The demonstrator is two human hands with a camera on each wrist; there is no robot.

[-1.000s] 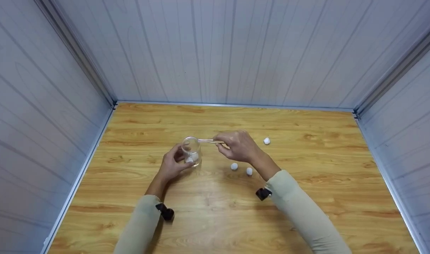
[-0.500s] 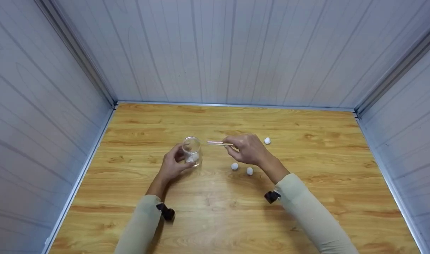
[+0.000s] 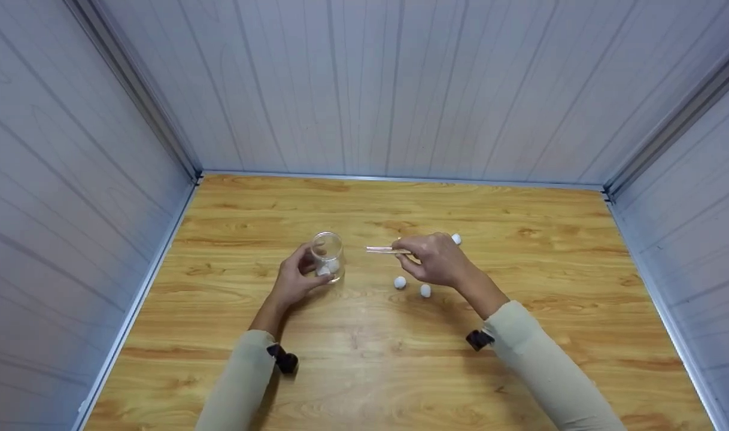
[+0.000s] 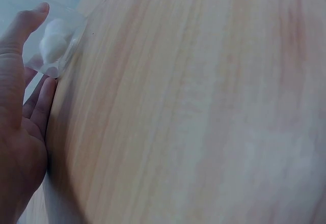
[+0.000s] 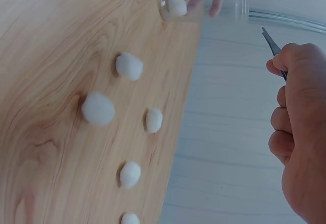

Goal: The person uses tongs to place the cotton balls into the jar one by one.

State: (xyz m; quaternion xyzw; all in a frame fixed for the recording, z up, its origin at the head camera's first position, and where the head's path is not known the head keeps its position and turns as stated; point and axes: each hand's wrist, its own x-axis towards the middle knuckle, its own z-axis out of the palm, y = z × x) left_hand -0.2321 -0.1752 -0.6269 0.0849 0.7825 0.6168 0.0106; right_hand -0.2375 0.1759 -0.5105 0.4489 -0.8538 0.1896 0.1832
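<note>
My left hand (image 3: 292, 278) holds a clear glass jar (image 3: 327, 241) upright on the table, thumb on the near side and fingers behind. A couple of white cotton balls (image 5: 177, 6) lie at the bottom of the jar. My right hand (image 3: 437, 258) pinches metal tweezers (image 3: 377, 249), raised to the right of the jar and pointing left. Nothing shows between the tweezers' tips (image 5: 264, 29). On the table below my right hand lie a cotton ball (image 3: 400, 282) and a second one (image 3: 425, 291). Another cotton ball (image 3: 456, 239) is partly hidden behind that hand.
In the right wrist view several loose cotton balls, such as the nearest large cotton ball (image 5: 98, 109), are spread on the wooden table (image 3: 352, 371). Pale panel walls, including the back wall (image 3: 364, 90), enclose the table at the back and both sides.
My right hand has drawn back to the right with the tweezers, away from the jar's mouth, and now partly covers the far cotton ball. The left hand and jar stay put.
</note>
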